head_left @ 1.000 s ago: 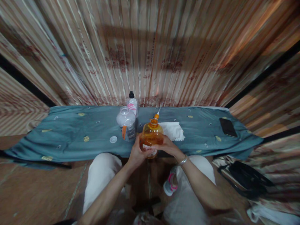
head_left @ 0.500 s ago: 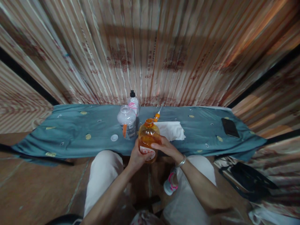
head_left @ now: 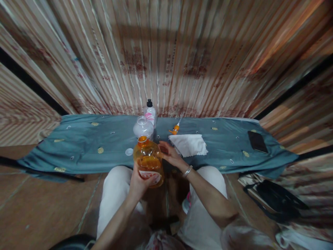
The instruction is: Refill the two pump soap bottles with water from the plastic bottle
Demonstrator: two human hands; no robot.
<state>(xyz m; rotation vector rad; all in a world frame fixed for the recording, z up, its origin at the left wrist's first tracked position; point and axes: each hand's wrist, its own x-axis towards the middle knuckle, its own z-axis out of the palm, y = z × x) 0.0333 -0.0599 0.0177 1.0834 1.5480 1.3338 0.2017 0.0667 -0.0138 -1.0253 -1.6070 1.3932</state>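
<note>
An amber pump-type bottle (head_left: 148, 154) without its top, partly filled and with a white-and-red label, is tilted to the left above the bench's front edge. My left hand (head_left: 140, 184) is wrapped round its lower left side, thumb over the label. My right hand (head_left: 170, 154) is at the bottle's right shoulder, fingers apart; whether they still touch it I cannot tell. Just behind the amber bottle stands a clear wide-bodied bottle (head_left: 143, 128), uncapped, its lower part hidden. The orange pump head (head_left: 176, 130) lies on the cloth beyond my right hand.
A clear bottle with a black cap (head_left: 150, 114) stands at the back. On the teal cloth (head_left: 83, 139) are a small white cap (head_left: 128, 152), a white cloth (head_left: 191, 145) and a phone (head_left: 257, 141). A dark bag (head_left: 278, 199) is down at the right.
The amber bottle has moved left and tilted in my left hand, its mouth nearer the clear bottle. My right hand has loosened from its front and shifted to its right side.
</note>
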